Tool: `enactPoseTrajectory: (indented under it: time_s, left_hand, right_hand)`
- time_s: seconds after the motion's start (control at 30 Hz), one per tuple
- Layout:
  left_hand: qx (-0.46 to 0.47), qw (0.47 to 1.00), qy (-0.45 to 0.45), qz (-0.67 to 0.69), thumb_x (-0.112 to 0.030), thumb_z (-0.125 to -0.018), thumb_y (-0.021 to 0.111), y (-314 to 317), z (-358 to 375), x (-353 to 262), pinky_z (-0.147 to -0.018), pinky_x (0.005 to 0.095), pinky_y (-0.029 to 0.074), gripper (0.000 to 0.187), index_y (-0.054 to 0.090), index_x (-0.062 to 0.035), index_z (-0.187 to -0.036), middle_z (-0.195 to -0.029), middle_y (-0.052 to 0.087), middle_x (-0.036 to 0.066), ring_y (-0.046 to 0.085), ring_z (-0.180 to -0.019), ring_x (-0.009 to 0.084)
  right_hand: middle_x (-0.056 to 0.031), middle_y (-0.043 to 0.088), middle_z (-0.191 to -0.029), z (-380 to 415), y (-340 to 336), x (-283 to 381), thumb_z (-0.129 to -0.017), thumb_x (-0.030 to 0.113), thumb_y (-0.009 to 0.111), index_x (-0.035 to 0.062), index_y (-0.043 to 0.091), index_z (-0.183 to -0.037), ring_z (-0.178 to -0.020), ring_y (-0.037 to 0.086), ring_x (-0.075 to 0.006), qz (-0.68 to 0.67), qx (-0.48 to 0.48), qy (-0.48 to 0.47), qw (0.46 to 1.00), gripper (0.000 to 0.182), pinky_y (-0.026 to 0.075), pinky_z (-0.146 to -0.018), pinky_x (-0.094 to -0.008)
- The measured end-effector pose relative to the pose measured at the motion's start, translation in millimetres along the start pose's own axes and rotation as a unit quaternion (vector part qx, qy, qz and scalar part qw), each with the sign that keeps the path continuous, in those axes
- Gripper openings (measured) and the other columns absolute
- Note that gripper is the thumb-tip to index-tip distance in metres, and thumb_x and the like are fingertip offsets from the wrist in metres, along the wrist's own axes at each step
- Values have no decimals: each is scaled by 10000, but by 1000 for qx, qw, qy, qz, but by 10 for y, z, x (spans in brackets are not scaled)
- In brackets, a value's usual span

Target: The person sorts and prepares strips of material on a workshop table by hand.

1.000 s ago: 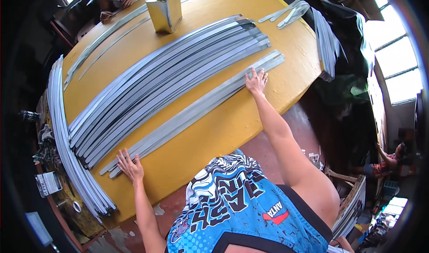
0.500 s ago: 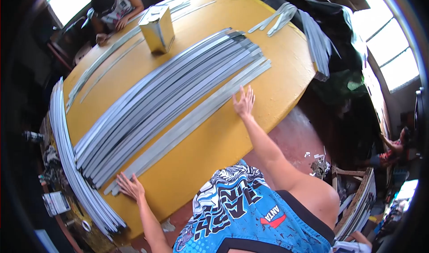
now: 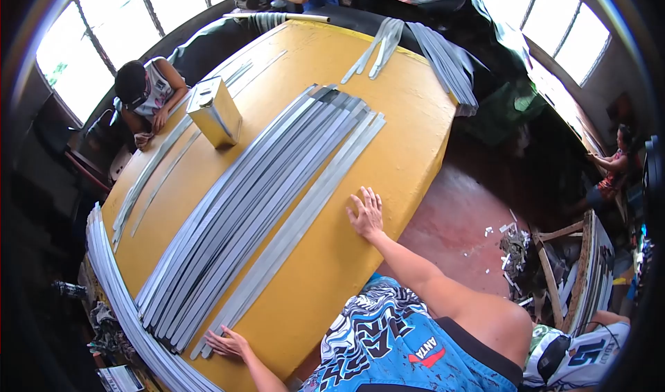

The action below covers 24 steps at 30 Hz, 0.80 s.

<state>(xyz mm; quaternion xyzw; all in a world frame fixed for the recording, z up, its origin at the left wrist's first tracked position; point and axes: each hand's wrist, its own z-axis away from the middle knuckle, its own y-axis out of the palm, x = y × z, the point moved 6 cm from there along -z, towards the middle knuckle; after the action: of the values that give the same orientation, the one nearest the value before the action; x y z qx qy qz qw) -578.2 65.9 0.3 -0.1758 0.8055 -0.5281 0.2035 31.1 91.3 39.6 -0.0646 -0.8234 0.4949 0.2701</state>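
Long flat grey strips point(image 3: 298, 224) lie in a narrow row on the yellow table point(image 3: 305, 309), nearest to me. My left hand point(image 3: 230, 342) rests at their near end with fingers stretched out, fingertips on the strip edge. Flat on the table to the right of the row lies my right hand point(image 3: 366, 214), fingers spread and apart from the strips. Beyond a thin yellow gap is a wider bank of grey strips point(image 3: 256, 205), laid side by side, some darker. Neither hand grips anything.
A square metal can point(image 3: 216, 118) stands past the wide bank. A person point(image 3: 149, 94) leans at the far left edge by thinner strips. Bundles of strips hang over the left edge point(image 3: 125, 288) and far right corner point(image 3: 443, 66). A wooden frame point(image 3: 585, 267) stands at right.
The view has turned, so the table looks steeper. My right hand has moved off the strips' far end, back toward me onto bare tabletop. My left hand stays at the near end.
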Motion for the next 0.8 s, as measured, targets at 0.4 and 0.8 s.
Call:
enactPoseTrajectory:
  time_s: [0.4,0.8]
  left_hand:
    - [-108,991,50,56,-448,-925,475,-43,89,-1,-1047,519,259,556,410,-108,-1360,-1450,336,159,321,-1324,351]
    - [-42,994,55,88,-429,-918,491,-299,377,-331,-1045,503,274,553,414,-76,-1336,-1443,330,178,318,-1321,362]
  right_hand:
    - [-161,386,-1382,-18,39,11,-839,383,567,128,568,-1198,-1332,284,-329,1,3,-8,1000,441,182,-1116,-461]
    - [-142,364,-1416,-32,50,-52,-824,423,587,160,537,-1252,-1359,250,-321,-6,41,4,999,505,148,-1126,-452]
